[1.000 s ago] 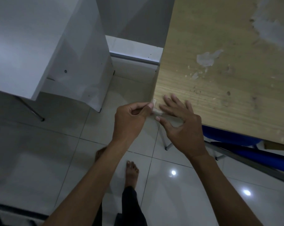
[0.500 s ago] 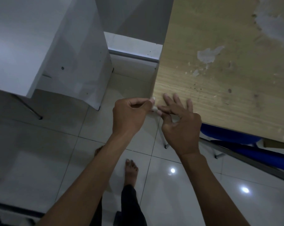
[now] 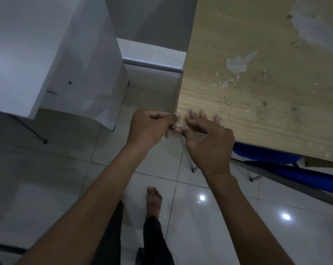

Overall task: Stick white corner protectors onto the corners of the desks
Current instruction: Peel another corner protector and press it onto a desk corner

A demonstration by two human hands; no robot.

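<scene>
A small white corner protector (image 3: 179, 125) sits at the near left corner of the wooden desk (image 3: 257, 88). My left hand (image 3: 150, 129) is curled and pinches the protector from the left side of the corner. My right hand (image 3: 207, 138) comes in from the right: its thumb and forefinger touch the protector, while the other fingers spread over the desk top. Most of the protector is hidden by my fingers.
A white desk (image 3: 28, 54) stands to the left, with a narrow gap of tiled floor (image 3: 66, 169) between the two desks. A blue chair (image 3: 288, 167) sits under the wooden desk at right. My bare foot (image 3: 154, 201) is on the tiles below.
My right hand has curled its thumb and forefinger in onto the protector at the corner. My left hand keeps its pinch there and has barely moved.
</scene>
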